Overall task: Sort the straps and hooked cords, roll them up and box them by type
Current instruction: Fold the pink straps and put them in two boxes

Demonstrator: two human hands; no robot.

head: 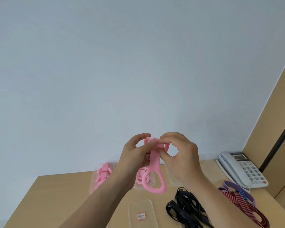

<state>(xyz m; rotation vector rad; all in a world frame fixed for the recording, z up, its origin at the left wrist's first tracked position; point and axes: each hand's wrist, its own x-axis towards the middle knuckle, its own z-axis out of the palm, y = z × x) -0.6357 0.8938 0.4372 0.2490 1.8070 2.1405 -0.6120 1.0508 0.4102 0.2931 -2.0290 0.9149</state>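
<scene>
Both hands raised above the desk [56,195], in front of a pale wall; left hand [135,155] and right hand [181,155] meet on a pink strap [155,162]; left thumb and forefinger pinch its folded upper end, right fingertips pinch the same fold from the right side; both grips clamped on the strap, fingers curled. Strap hangs down between the hands; its lower end forms an open loop dangling over the far middle of the desk, apart from the surface as far as can be told.

Far left: clear box [93,183] holding rolled pink straps [103,175]; just right of it, behind the left wrist, a second clear box [152,181] with more pink strap pieces [139,177], partly hidden. Another clear box [169,175] far right of centre, mostly behind the right hand; contents cannot be told.

Near centre: clear lid or box [141,211] with a small red-bordered label [141,216]; text unreadable.

Near right: black straps [186,208] in a loose heap; right of those, dark red striped cords [247,209] lying partly across a purple strap [237,189]; a blue striped piece [242,195] in that tangle.

Far right: white desk telephone [243,170], handset on cradle, beside a tan wall panel.
</scene>
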